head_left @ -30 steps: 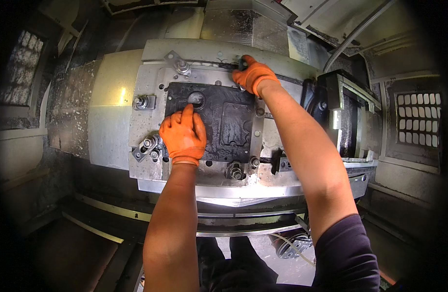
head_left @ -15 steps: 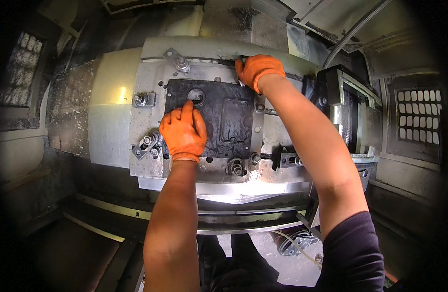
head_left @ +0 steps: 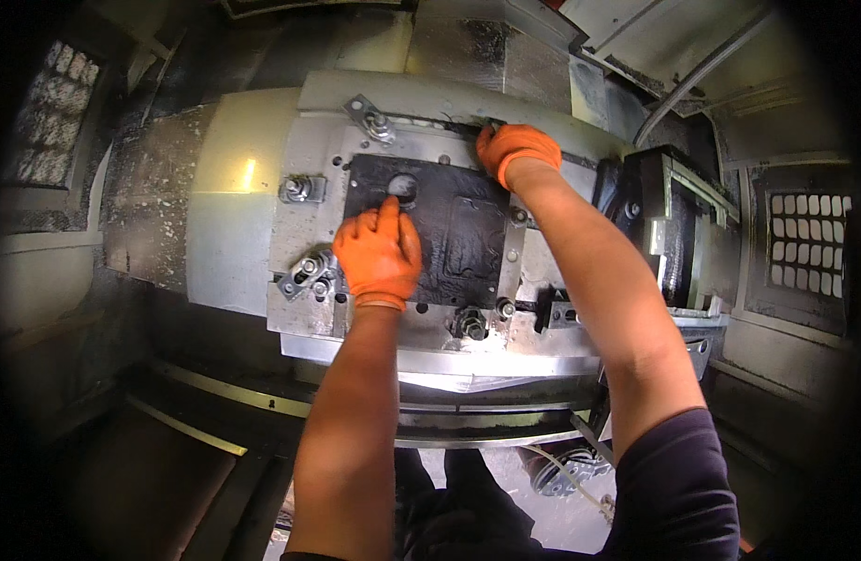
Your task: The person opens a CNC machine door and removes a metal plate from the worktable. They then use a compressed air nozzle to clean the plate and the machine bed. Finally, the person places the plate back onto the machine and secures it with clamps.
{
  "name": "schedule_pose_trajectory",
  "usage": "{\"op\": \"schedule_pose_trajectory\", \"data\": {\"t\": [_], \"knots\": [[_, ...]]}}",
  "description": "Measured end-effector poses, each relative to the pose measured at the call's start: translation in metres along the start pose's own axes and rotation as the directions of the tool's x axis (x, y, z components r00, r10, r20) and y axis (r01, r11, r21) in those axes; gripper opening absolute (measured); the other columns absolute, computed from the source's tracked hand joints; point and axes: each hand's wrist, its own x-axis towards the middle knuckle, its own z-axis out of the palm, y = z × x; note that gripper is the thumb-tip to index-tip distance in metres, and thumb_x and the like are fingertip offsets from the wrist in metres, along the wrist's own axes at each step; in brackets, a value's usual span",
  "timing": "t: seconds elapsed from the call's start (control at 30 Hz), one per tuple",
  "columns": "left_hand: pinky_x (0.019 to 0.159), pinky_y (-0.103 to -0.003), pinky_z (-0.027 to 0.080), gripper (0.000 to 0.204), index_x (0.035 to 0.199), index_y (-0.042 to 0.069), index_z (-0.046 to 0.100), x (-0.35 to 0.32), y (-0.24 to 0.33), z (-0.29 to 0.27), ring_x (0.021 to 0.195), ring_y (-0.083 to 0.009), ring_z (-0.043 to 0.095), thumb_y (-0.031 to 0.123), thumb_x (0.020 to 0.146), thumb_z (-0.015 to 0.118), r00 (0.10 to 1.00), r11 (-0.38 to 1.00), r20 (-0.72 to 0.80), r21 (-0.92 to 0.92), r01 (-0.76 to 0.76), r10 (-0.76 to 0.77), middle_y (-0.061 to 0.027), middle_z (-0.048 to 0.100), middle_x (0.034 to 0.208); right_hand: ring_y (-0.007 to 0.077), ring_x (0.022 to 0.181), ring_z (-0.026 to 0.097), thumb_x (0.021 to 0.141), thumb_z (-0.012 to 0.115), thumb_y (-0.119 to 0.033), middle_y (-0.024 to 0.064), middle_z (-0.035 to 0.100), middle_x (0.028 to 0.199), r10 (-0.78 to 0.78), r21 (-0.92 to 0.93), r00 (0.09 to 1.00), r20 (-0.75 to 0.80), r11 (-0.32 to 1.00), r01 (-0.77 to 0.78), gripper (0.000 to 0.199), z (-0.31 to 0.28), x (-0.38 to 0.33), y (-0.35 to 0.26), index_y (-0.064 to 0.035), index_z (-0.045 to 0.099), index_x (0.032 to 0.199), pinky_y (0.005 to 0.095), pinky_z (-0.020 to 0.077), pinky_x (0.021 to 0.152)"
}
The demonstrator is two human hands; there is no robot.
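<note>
A black wet-looking plate (head_left: 440, 229) with a round hole (head_left: 401, 189) and a shallow rounded recess lies on a metal fixture (head_left: 304, 229). My left hand (head_left: 378, 251), in an orange glove, rests on the plate's left part. Its index finger reaches to the near rim of the hole, and the other fingers lie over the black surface. At the plate's far right corner is my right hand (head_left: 519, 151), also gloved in orange. Its fingers are curled down by the fixture's far edge around a small dark thing (head_left: 491, 125), mostly hidden by the glove.
Bolted clamps surround the plate: one far left (head_left: 369, 120), one left (head_left: 301, 189), one near left (head_left: 306, 273), one in front (head_left: 471, 323). A dark-and-silver machine block (head_left: 669, 229) stands right. Metal walls enclose the space, with a slotted window (head_left: 806, 243) at the right.
The whole scene has shifted slightly to the right in view. Both hands keep nearly the same places against the plate and fixture.
</note>
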Motion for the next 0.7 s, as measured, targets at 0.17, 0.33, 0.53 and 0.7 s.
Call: {"op": "schedule_pose_trajectory", "data": {"t": [0.17, 0.33, 0.53, 0.7], "knots": [[0.081, -0.050, 0.048, 0.026, 0.111, 0.011, 0.071, -0.002, -0.007, -0.005, 0.083, -0.0357, 0.062, 0.023, 0.088, 0.066, 0.999, 1.000, 0.030, -0.017, 0.026, -0.026, -0.0113, 0.066, 0.088, 0.0385, 0.126, 0.062, 0.101, 0.046, -0.055, 0.0212, 0.065, 0.137, -0.054, 0.006, 0.997, -0.059, 0.998, 0.055, 0.061, -0.057, -0.013, -0.057, -0.0077, 0.068, 0.133, 0.0454, 0.0472, 0.108], [0.082, -0.051, 0.048, 0.026, 0.112, 0.011, 0.071, -0.002, -0.001, -0.003, 0.084, -0.0354, 0.061, 0.022, 0.088, 0.067, 0.998, 0.997, 0.048, -0.072, 0.037, -0.033, -0.0109, 0.064, 0.088, 0.0406, 0.134, 0.056, 0.094, 0.058, -0.052, 0.0231, 0.059, 0.143, -0.433, 0.091, 0.890, -0.146, 0.890, 0.448, 0.079, -0.030, 0.031, -0.124, -0.0215, 0.032, 0.162, 0.0478, 0.0449, 0.111], [0.081, -0.050, 0.048, 0.028, 0.114, 0.012, 0.069, -0.003, -0.006, -0.004, 0.084, -0.0359, 0.061, 0.022, 0.087, 0.068, 0.998, 0.996, 0.044, -0.080, 0.045, -0.041, -0.0109, 0.063, 0.088, 0.0392, 0.109, 0.066, 0.086, 0.066, -0.041, 0.0211, 0.070, 0.123, -0.384, 0.238, 0.918, 0.103, 0.905, 0.352, 0.086, -0.015, 0.044, -0.141, -0.0294, 0.030, 0.163, 0.0466, 0.0512, 0.096], [0.082, -0.050, 0.048, 0.029, 0.115, 0.012, 0.069, -0.003, -0.007, -0.005, 0.084, -0.0356, 0.060, 0.022, 0.088, 0.067, 0.997, 0.997, 0.060, -0.060, 0.055, -0.051, -0.0110, 0.062, 0.088, 0.0390, 0.131, 0.058, 0.084, 0.065, -0.043, 0.0216, 0.060, 0.144, -0.305, 0.274, 0.943, 0.131, 0.925, 0.262, 0.092, -0.019, 0.035, -0.146, -0.0152, 0.028, 0.164, 0.0451, 0.0464, 0.110]]}}
